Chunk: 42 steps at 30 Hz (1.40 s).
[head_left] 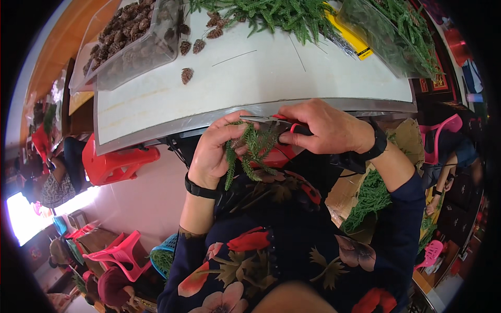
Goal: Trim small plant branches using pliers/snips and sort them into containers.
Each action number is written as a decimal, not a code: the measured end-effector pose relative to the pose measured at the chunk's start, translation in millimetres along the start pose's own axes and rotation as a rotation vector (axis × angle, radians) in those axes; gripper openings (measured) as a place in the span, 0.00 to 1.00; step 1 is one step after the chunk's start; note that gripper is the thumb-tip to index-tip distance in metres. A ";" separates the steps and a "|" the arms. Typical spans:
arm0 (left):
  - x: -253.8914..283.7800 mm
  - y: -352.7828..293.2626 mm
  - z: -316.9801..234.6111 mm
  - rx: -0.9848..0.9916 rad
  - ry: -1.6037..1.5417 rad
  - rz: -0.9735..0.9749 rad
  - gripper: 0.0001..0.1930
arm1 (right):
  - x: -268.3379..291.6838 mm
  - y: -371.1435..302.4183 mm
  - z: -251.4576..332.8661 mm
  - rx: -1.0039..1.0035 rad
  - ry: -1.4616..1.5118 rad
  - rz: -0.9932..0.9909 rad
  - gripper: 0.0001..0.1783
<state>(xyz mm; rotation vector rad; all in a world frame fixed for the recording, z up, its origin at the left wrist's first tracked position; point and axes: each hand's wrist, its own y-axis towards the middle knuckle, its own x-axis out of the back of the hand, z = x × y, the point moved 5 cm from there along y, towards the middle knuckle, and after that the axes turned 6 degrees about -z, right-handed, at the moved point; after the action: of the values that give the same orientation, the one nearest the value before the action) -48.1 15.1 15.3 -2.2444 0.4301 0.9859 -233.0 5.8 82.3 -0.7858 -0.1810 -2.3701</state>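
Note:
My left hand (210, 148) holds a green artificial pine sprig (252, 148) just off the table's near edge, with its needled branches hanging down. A pair of scissors (261, 119) with red and black handles is in my right hand (327, 125), its fingers closed round the handles. The metal blades point left across the top of the sprig, close to my left fingertips. Whether the blades are spread is hard to make out. Part of the sprig's stem is hidden by my left fingers.
On the white table (250, 78) lie thin wires (234, 58), loose pine cones (187, 76) and a heap of green sprigs (282, 15). Clear bins hold pine cones (122, 26) and greenery (402, 31). A red stool (112, 161) stands left; a cardboard box of greenery (373, 201) sits right. Other people work nearby.

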 end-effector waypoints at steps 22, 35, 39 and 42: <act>1.9 5.3 7.0 -0.133 0.159 -0.166 0.07 | -9.5 -9.2 1.4 -0.156 -0.190 -0.157 0.15; -3.1 6.2 6.6 -0.089 0.097 -0.093 0.05 | 1.9 -7.4 -8.5 0.025 -0.016 -0.062 0.18; -2.8 6.8 7.4 -0.088 0.093 -0.098 0.05 | 0.6 -9.0 -11.3 0.083 -0.176 -0.108 0.18; -7.3 4.3 4.3 -0.131 0.165 -0.141 0.05 | -0.5 -10.9 -9.3 0.056 -0.247 -0.138 0.17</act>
<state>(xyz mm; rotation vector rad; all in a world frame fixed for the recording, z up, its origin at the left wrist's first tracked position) -57.5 15.1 16.7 -2.4476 0.2797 0.7792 -243.9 11.9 75.2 -1.0686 -0.4142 -2.3782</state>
